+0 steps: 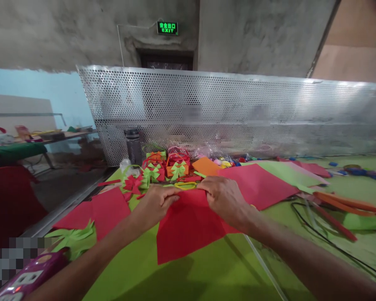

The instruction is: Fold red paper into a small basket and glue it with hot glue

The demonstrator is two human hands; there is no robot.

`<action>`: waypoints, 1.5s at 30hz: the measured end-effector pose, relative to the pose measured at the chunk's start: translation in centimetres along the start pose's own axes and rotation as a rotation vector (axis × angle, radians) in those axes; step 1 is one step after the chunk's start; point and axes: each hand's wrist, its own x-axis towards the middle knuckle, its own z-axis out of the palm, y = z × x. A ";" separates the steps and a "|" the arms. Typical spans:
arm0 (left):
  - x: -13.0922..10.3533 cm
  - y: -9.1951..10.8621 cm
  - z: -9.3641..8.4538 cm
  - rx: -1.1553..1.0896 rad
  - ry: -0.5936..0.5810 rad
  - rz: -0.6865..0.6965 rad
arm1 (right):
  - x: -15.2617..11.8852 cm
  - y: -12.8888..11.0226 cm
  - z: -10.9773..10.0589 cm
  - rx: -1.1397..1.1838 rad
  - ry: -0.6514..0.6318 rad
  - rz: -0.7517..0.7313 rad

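Pinching the far edge of a red felt sheet (188, 228), a person's left hand (156, 203) at its eleven o'clock and right hand (224, 198) at one, both about equally near, hold it reaching toward six o'clock above a lime-green tabletop (133, 253).

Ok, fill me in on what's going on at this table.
A person has both hands on a red sheet over the green tabletop: the left hand and the right hand grip it along its far edge. Beyond it stand small bags with green bows, near a dark bottle. More coloured sheets lie on both sides, including a pinkish-red one at the right.
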 end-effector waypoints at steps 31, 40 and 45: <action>-1.6 1.7 3.6 0.421 0.262 0.356 | -0.8 -1.4 -0.5 -0.059 -0.028 -0.057; -1.6 1.2 4.1 0.669 0.456 0.497 | -0.9 -1.6 -0.1 -0.071 -0.017 -0.013; -1.5 1.0 4.0 0.684 0.475 0.525 | -0.8 -1.4 -0.2 -0.069 -0.046 -0.005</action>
